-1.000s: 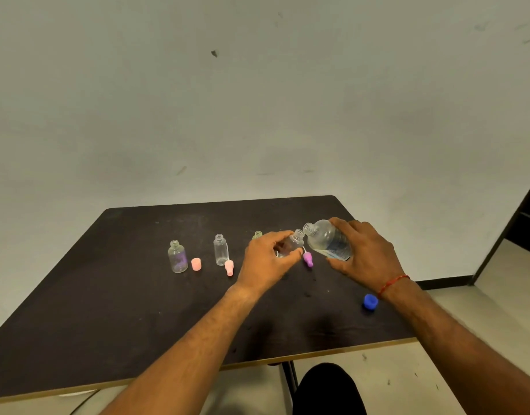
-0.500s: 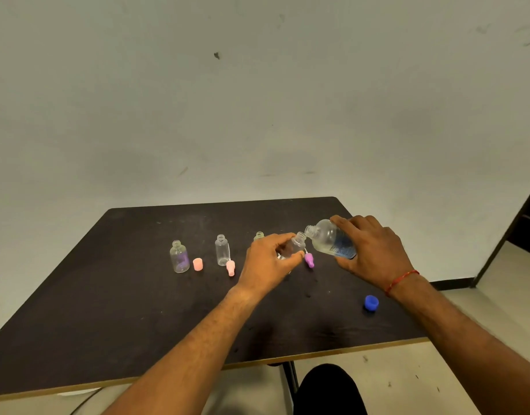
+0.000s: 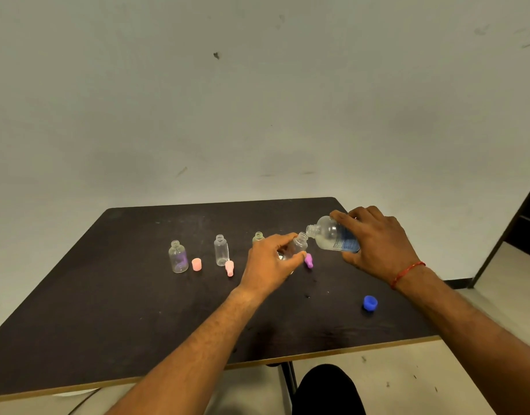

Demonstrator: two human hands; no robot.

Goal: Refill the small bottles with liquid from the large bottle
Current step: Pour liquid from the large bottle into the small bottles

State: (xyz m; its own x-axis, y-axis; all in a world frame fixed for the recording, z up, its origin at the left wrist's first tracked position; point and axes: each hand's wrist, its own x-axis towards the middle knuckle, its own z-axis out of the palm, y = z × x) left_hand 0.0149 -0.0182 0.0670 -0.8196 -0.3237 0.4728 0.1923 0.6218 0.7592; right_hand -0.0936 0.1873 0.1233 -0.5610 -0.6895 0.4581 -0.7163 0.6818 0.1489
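Note:
My right hand (image 3: 377, 244) grips the large clear bottle (image 3: 332, 235) with a blue label, tipped so its open neck points left and down. That neck sits right at the mouth of a small clear bottle (image 3: 298, 245), which my left hand (image 3: 269, 265) holds tilted toward it. Further left on the dark table (image 3: 108, 310) stand two open small bottles (image 3: 178, 257) (image 3: 221, 250). The top of another small bottle (image 3: 258, 236) shows behind my left hand.
Loose caps lie on the table: a pink cap (image 3: 196, 264), a pale pink dropper cap (image 3: 229, 268), a purple dropper cap (image 3: 308, 260) and the blue cap (image 3: 370, 303) near the right front. A plain wall rises behind the table.
My right hand has lifted the large bottle slightly and tipped its neck lower toward the small bottle's mouth. My left hand has kept its hold.

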